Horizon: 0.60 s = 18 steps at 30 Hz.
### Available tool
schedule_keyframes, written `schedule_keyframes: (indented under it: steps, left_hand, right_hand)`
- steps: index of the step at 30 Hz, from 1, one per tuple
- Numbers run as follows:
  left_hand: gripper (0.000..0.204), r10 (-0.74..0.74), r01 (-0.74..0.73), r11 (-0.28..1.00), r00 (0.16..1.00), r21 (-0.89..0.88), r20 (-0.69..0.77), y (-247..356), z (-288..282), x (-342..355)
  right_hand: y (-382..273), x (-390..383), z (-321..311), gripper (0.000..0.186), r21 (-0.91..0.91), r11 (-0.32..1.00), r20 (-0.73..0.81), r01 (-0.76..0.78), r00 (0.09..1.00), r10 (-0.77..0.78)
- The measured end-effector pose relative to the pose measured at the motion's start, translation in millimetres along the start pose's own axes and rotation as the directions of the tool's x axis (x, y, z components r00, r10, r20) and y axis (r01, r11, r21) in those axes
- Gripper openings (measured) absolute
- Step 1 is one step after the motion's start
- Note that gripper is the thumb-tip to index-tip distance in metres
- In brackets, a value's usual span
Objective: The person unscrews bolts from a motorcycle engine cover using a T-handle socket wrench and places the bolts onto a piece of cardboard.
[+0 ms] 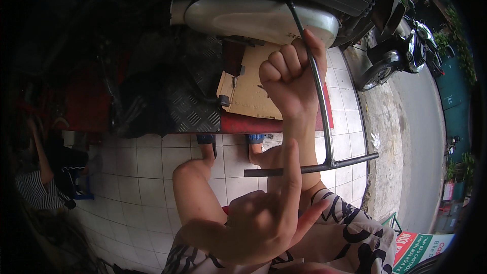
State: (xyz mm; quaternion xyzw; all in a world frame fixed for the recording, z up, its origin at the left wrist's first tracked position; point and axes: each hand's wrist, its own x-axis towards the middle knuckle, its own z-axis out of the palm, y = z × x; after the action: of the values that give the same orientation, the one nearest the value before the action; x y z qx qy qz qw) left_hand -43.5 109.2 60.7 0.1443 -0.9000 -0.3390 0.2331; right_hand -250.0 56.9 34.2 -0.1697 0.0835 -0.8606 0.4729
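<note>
A dark metal T-handle wrench (pixel 322 106) slants across the view. Its top end meets the area by a silver rounded motorcycle part (pixel 253 18); the exact contact cannot be made out. My right hand (pixel 291 73) is closed around the upper shaft, palm side showing and fingers curled. Below it, my left hand (pixel 264 218) has its index finger stretched up across the crossbar and its thumb spread to the right. The left hand's other fingers are bent and partly hidden, and it does not grip the bar.
Cardboard (pixel 258 86) with small metal pieces lies on a red platform (pixel 243 125) beside black tread plate (pixel 195 106). A person in a striped shirt (pixel 38 185) is at the left. A parked motorbike (pixel 401 56) stands near the road at right, and a sign (pixel 418 251) leans at lower right.
</note>
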Motion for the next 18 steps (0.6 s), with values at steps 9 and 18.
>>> schedule_keyframes:
  steps: [9,18]
  left_hand:
    - [0.068,0.211,-0.197,0.977,0.929,-0.078,0.305,-10,17,9]
    - [0.075,0.131,-0.145,0.968,0.988,-0.205,-0.077,-5,4,9]
  right_hand:
    - [4,2,2,0.054,0.012,1.000,0.002,0.008,1.000,-0.008]
    - [1,2,0,0.054,0.002,1.000,-0.033,-0.002,0.999,0.002]
